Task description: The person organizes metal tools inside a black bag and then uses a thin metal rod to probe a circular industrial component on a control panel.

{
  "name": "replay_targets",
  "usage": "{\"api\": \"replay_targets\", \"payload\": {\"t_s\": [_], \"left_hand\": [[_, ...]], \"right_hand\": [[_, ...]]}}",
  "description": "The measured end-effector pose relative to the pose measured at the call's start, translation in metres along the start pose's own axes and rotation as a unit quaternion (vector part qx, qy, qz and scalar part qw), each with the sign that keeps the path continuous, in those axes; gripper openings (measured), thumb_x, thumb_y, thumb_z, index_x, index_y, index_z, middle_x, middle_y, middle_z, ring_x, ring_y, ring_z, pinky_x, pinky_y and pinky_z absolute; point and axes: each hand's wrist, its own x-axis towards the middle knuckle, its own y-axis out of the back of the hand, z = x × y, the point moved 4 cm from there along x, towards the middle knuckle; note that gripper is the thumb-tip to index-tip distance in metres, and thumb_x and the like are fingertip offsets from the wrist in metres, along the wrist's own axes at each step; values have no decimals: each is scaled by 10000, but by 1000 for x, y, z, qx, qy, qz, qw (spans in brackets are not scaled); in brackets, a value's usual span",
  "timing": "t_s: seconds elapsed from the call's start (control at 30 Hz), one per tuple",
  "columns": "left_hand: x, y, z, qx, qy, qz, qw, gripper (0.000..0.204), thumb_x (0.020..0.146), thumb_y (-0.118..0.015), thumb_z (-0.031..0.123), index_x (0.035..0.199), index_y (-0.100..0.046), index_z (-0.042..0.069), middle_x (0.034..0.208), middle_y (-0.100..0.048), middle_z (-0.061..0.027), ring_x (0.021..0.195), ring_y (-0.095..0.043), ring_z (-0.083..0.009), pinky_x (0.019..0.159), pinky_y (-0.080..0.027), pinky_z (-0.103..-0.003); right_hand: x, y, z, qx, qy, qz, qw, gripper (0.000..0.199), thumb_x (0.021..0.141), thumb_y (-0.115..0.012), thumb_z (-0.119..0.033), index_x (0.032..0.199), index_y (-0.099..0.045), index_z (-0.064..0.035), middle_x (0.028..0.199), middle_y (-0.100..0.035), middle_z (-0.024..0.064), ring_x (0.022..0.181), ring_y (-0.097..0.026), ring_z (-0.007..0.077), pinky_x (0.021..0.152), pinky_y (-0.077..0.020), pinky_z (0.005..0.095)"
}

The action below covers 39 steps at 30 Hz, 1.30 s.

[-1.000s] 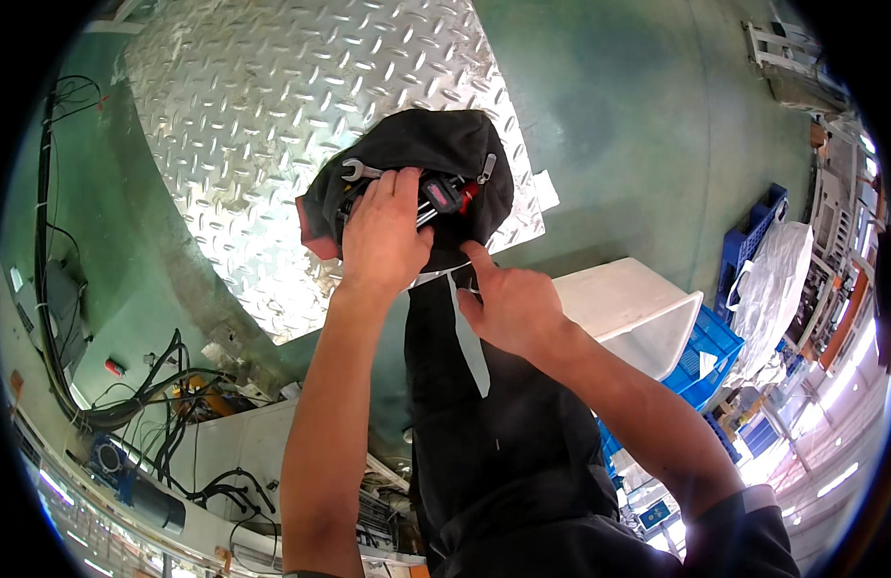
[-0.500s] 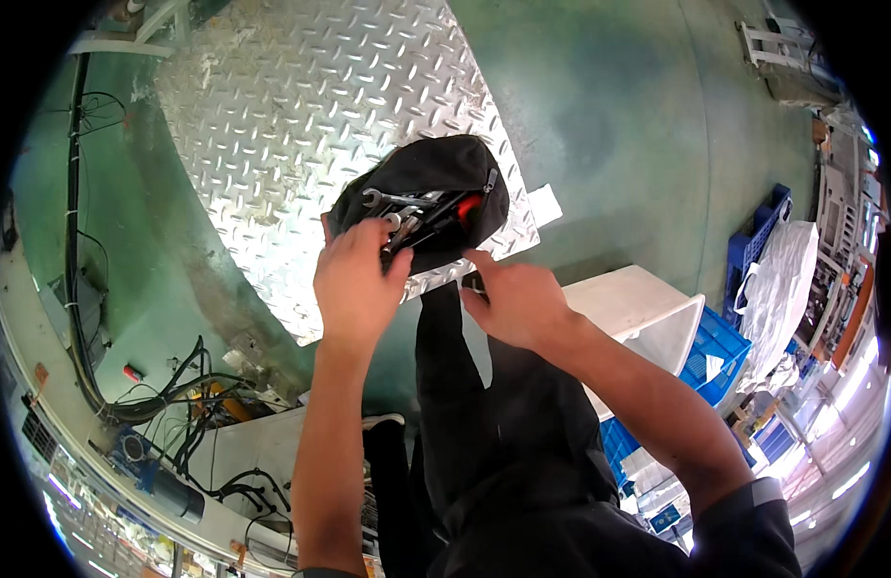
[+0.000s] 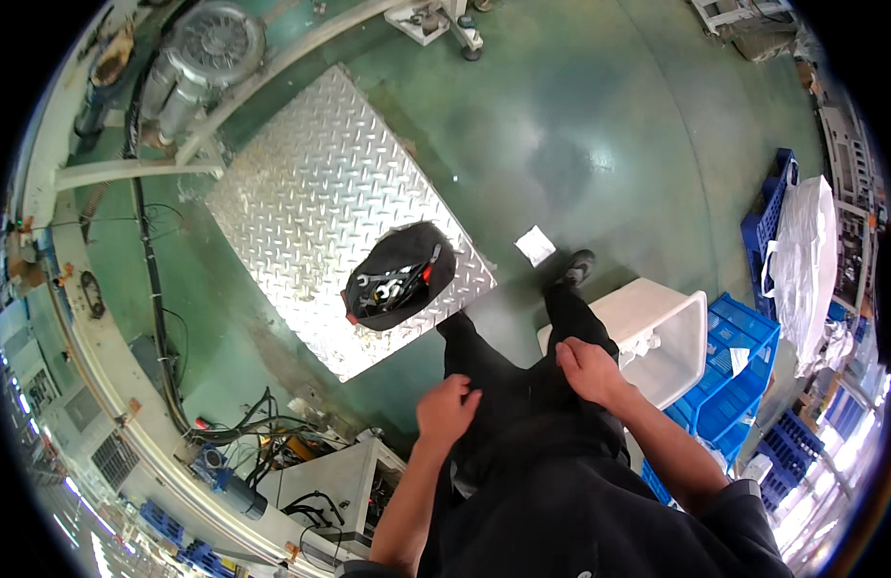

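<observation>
My left hand [image 3: 447, 410] hangs over my lap with its fingers loosely curled and nothing seen in them. My right hand [image 3: 587, 370] is at my right thigh, fingers folded in, also with nothing visible in it. Both are apart from the black fabric tool bag [image 3: 421, 246], which sits open on a silver diamond-plate metal platform [image 3: 315, 173]. Inside the bag lie several wrenches [image 3: 392, 288] and dark-handled tools, some with red parts; the lower contents are hidden.
To my right stand a white plastic bin [image 3: 691, 337] and blue crates [image 3: 739, 332]. A white sheet [image 3: 535, 246] lies on the green floor beyond my shoe [image 3: 580, 267]. Cables [image 3: 262, 419], a machine frame [image 3: 108, 173] and a motor [image 3: 214, 48] are on the left.
Both hands have come away from the tool bag and drawn back toward my body. The view has shifted, with more floor and the motor showing. The bag still sits on the platform.
</observation>
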Motion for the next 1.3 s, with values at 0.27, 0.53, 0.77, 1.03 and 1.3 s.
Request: {"api": "replay_targets", "payload": {"t_s": [0.27,0.53,0.77,1.03,1.3], "left_hand": [[59,-57,260,-132,-59,7,989,302,873,-752,231,1099,-662,53,921,-738,-127,854,-731,-210,786,-564,-330],[92,-135,562,-329,-160,-216,905,263,1025,-579,235,1090,-650,-10,921,-723,-57,829,-672,-101,710,-514,-237],[150,-180,733,-235,-295,-216,901,242,979,-651,214,912,-680,-16,765,-733,-69,695,-687,-99,648,-529,-239],[290,-190,938,-261,-276,-326,866,191,999,-605,137,898,-645,-20,727,-658,-32,664,-605,-78,630,-503,-235],[372,-249,1188,-196,-223,-485,822,175,1005,-598,141,915,-644,-1,742,-648,-24,650,-572,-73,609,-462,-220]], "right_hand": [[-11,162,98,411,18,-29,911,289,1048,-506,-331,967,-571,-61,647,-503,55,560,-495,226,537,-402,342],[-30,410,165,826,95,38,554,257,1031,-567,-364,1116,-608,-125,843,-617,-19,741,-575,116,659,-475,261],[1,564,225,872,172,127,440,270,1011,-595,-364,1150,-646,-139,1078,-717,8,983,-646,164,867,-512,308],[55,772,285,860,222,120,444,580,1046,-413,-482,1421,-480,-45,1245,-644,87,1158,-559,222,981,-431,353],[76,981,379,860,276,231,361,551,1038,-456,-497,1316,-540,-28,1073,-637,60,1053,-566,221,918,-461,365]]}}
